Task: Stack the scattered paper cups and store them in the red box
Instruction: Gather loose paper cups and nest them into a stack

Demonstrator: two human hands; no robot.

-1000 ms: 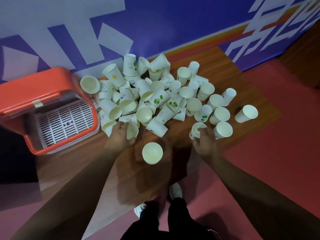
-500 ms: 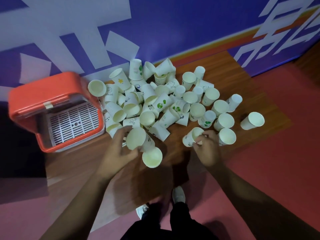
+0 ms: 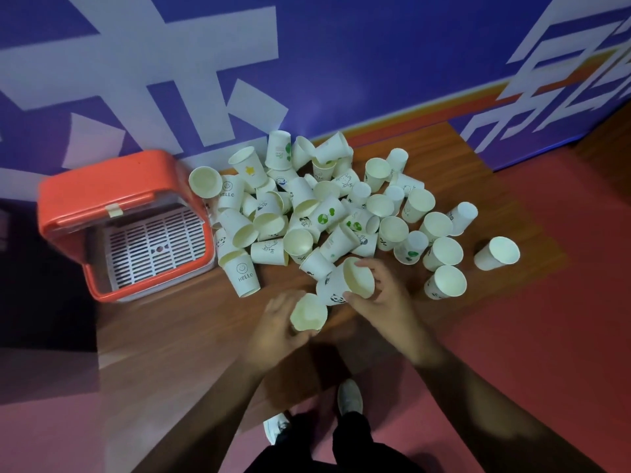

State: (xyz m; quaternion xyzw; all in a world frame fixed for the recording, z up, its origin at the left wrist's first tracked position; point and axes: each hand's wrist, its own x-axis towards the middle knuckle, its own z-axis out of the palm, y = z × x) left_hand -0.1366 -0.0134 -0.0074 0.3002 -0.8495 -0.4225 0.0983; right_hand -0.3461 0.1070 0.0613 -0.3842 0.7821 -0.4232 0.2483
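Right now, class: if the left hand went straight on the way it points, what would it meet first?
Probably the panda cup gripped by the right hand; the left hand, holding a plain cup, aims at it, though depth is unclear.

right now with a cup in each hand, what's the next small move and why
Probably nest them: slide the white paper cup with a panda print, held by the right hand, base first into the plain white paper cup gripped by the left hand. Its base is close beside that cup's upturned mouth, and the open red plastic box shows no cups inside.
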